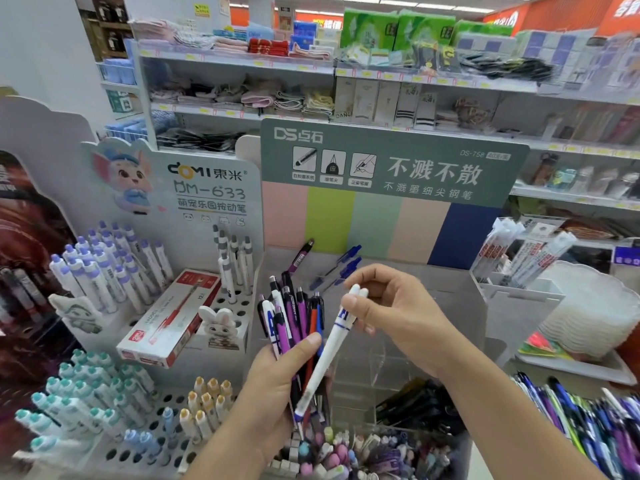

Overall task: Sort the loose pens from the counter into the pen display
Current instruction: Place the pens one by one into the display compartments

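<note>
My left hand grips a bunch of pens, purple, black, white and orange, held upright at centre. My right hand pinches the top of a white pen with blue print, which slants down across the bunch. Behind them stands the grey pen display with coloured back panels; a purple pen and blue pens lie in its tray. More loose pens lie in a heap at the lower right.
A white holed rack at left holds purple-capped, teal-capped and yellow-capped pens. A red-and-white pen box lies on it. A clear acrylic box sits below my hands, a bin of small erasers beneath. Store shelves fill the background.
</note>
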